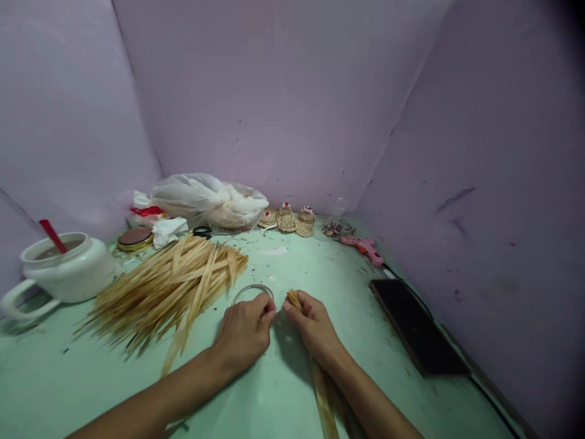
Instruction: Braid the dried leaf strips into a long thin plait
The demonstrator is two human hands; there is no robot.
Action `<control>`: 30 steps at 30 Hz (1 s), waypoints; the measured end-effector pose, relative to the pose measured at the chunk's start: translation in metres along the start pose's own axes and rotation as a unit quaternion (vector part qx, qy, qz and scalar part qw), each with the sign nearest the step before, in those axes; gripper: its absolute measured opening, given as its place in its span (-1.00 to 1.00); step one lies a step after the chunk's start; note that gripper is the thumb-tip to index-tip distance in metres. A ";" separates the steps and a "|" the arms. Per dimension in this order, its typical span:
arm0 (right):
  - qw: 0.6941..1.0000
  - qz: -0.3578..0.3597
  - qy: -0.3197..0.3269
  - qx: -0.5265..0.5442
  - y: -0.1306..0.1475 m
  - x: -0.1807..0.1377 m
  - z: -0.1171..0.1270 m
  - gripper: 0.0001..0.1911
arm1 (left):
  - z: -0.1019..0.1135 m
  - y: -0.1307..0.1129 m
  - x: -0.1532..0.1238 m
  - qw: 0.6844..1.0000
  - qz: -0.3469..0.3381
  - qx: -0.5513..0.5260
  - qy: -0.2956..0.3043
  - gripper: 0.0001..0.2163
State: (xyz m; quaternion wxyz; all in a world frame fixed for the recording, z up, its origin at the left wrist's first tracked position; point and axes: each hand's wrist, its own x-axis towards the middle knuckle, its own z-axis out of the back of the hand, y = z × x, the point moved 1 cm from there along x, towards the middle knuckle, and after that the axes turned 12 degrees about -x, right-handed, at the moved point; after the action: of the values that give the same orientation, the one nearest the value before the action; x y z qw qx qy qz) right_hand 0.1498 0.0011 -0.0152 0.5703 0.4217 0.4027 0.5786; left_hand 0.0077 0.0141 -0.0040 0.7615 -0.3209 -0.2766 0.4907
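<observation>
Pinching tan fibre strips (pixel 294 299) with the right hand (pixel 315 320), toward the worktop's (pixel 320 262) near edge | left hand (pixel 249 326) curled beside a thin ring (pixel 253 286), what it grips cannot be told | best practice, likely: fingertips near the ends, tension even, fibres flat

On the table (pixel 269 402) before me: strip pile (pixel 171 283) left of my left hand (pixel 247 326), mug (pixel 86 271) farther left, hoop (pixel 253 286) just beyond that hand. Right of my right hand (pixel 317 326): phone (pixel 418 326), glue gun (pixel 368 249) behind it. Bag (pixel 205 198) and slippers (pixel 286 221) by the back wall (pixel 292 110).
</observation>
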 end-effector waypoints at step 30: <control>0.961 -0.146 0.104 0.209 0.007 -0.007 -0.002 -0.70 | 0.010 -0.001 0.011 0.933 0.017 -0.359 -0.022 -0.79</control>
State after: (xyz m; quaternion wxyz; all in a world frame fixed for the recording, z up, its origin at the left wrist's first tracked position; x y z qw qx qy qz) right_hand 0.1455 -0.0055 -0.0097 0.5033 0.4056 0.6286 0.4324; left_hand 0.0050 0.0259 0.0039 0.5807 -0.5666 -0.4455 0.3786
